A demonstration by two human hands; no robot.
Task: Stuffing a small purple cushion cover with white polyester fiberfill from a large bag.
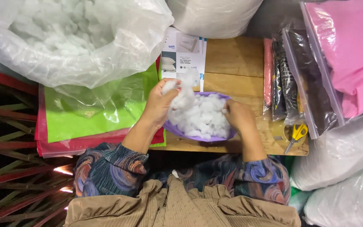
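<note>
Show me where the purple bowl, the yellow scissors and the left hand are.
purple bowl (180, 131): head view, bare rim at its lower left.
yellow scissors (299, 132): head view, on the yellow handles.
left hand (158, 103): head view, back of the hand, holding white stuffing.

Pillow-stuffing workshop: stuffing bags (72, 38), bagged fabrics (341, 63)

A shallow purple bowl (177, 130) sits at the centre of the frame, near the lower edge of the wooden desk (236, 67). It is heaped with loose white fibre stuffing (202, 117), fluffy and clumped, rising above the rim. A tuft of the stuffing is drawn up and to the left of the heap, stretched into a thin wisp just above the bowl.
</note>
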